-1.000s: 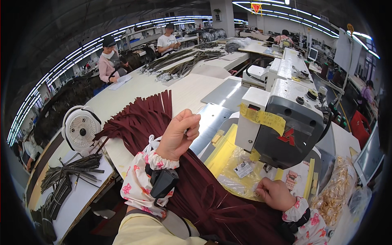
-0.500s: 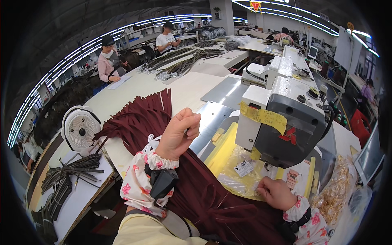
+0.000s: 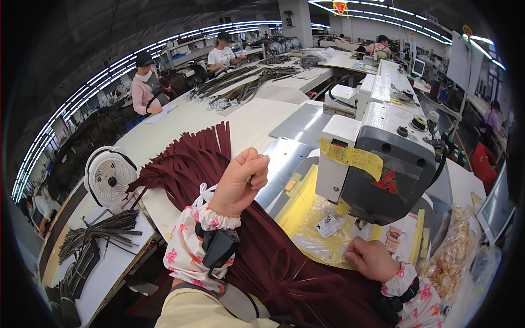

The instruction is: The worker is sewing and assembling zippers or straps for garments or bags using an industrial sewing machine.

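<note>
My left hand (image 3: 240,181) is raised over a long bundle of dark red fabric strips (image 3: 257,240), its fingers curled closed. Whatever they may hold is hidden. Lower down, my right hand (image 3: 373,259) rests with its fingers pinched together at the edge of a clear plastic bag (image 3: 314,247) with a white label. I cannot make out what is between those fingers. The bag lies on the yellow-covered work plate (image 3: 298,205) of a sewing machine (image 3: 383,164). The strips run across my lap, and a loose bow of the same material (image 3: 284,279) ties them.
A white fan (image 3: 111,177) stands at the left, behind dark strip bundles (image 3: 82,257) on a side table. A bag of gold-coloured metal pieces (image 3: 451,257) sits right of the machine. More strips (image 3: 235,87) cover the far table, where two people work.
Both hands hold nearly the same pose and place. The view has shifted very slightly. At the far left table, the person in pink has moved a little.
</note>
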Tool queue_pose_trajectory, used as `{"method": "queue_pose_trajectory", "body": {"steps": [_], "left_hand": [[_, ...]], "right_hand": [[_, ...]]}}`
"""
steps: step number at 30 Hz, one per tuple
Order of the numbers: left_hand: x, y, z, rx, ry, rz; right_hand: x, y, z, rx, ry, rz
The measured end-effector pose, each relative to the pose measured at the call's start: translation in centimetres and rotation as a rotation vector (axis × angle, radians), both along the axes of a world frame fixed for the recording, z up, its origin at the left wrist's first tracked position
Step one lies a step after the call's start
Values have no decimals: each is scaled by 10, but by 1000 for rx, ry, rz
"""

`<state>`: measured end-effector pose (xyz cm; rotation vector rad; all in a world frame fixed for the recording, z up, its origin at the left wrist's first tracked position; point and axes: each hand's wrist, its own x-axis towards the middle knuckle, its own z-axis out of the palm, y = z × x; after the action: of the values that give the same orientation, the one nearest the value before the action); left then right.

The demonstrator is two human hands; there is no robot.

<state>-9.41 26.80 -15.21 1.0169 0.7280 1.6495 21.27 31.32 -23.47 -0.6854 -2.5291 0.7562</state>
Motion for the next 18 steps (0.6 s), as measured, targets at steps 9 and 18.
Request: {"method": "queue_pose_trajectory", "body": {"steps": [9, 18], "left_hand": [[0, 1, -1, -6, 3, 8], [0, 0, -2, -11, 6, 12]], "right_hand": [[0, 1, -2, 29, -28, -6], [0, 1, -2, 17, -19, -6]]}}
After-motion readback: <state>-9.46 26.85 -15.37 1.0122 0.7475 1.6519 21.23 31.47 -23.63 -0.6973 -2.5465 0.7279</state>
